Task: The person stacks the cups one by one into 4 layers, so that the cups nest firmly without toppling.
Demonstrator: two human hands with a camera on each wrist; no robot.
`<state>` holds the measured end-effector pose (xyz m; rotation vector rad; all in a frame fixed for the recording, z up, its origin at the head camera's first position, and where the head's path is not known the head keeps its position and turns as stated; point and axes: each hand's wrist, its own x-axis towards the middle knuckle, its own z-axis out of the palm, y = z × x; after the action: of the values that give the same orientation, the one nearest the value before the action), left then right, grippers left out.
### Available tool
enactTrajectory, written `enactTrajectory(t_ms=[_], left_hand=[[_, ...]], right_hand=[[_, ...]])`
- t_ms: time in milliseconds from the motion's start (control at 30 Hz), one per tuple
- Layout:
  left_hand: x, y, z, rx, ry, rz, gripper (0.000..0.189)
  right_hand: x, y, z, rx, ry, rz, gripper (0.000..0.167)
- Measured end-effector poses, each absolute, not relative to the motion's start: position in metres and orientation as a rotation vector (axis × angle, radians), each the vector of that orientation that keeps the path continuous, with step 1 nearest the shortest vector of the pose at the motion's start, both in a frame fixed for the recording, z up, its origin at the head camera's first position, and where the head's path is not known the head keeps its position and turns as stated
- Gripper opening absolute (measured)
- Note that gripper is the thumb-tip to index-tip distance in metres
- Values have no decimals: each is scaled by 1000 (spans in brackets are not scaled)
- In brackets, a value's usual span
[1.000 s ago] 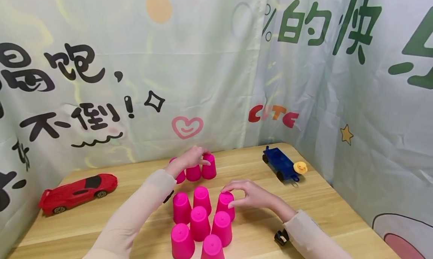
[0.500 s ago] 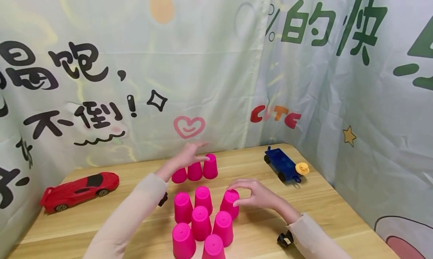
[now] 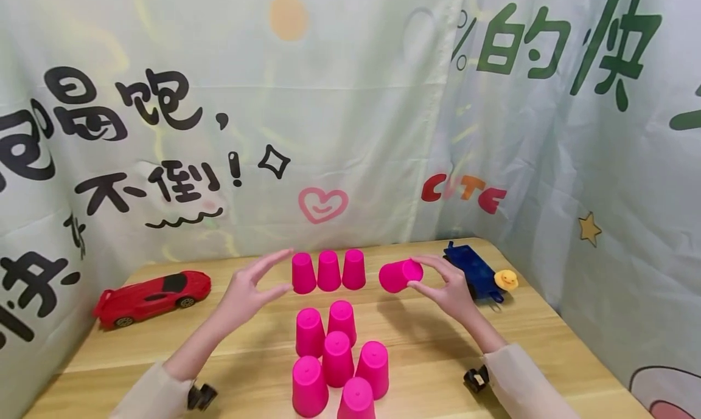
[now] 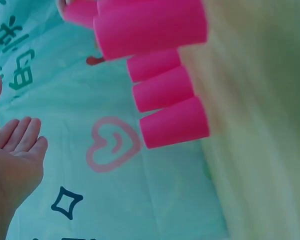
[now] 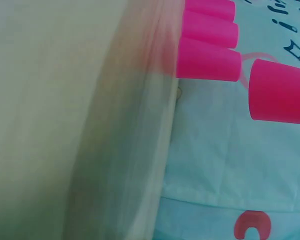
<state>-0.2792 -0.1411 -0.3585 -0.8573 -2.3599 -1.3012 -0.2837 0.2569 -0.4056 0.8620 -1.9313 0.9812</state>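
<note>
In the head view, the right hand [image 3: 446, 288] pinches a pink cup [image 3: 401, 276], tilted sideways above the table [image 3: 421, 352], to the right of a row of three cups [image 3: 329, 271]. The left hand [image 3: 243, 294] is empty, its grip spread beside the leftmost of this row. Six cups [image 3: 338, 359] stand nearer to the person. In the left wrist view, the left hand has its thumb apart from the fingers. In the right wrist view, the pink cup shows partly at the right edge.

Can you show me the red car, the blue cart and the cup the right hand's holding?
Red car [image 3: 152, 298]: head view, middle of body.
Blue cart [image 3: 474, 263]: head view, flat top.
Held cup [image 3: 394, 277]: head view, outer wall.
</note>
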Motion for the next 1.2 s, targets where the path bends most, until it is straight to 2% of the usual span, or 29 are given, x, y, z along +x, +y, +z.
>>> enactTrajectory(t_ms=[200,367,700,1200], left_hand=[[-228,-161,-383,-923,-2446,-1173,53],[-209,-156,-398,-1085,-2517,-1133,52],[-201,-145,-407,-1171,-2687,-1190,51],[-206,-140,-417,-1261,-2676,-1237,46]], right_hand=[[-313,252,-411,744,-2014,959,53],[-338,249,-413,693,-2132,960,47],[-368,238,-422,716,-2395,968,40],[-381,235,-421,676,-2585,1036,41]])
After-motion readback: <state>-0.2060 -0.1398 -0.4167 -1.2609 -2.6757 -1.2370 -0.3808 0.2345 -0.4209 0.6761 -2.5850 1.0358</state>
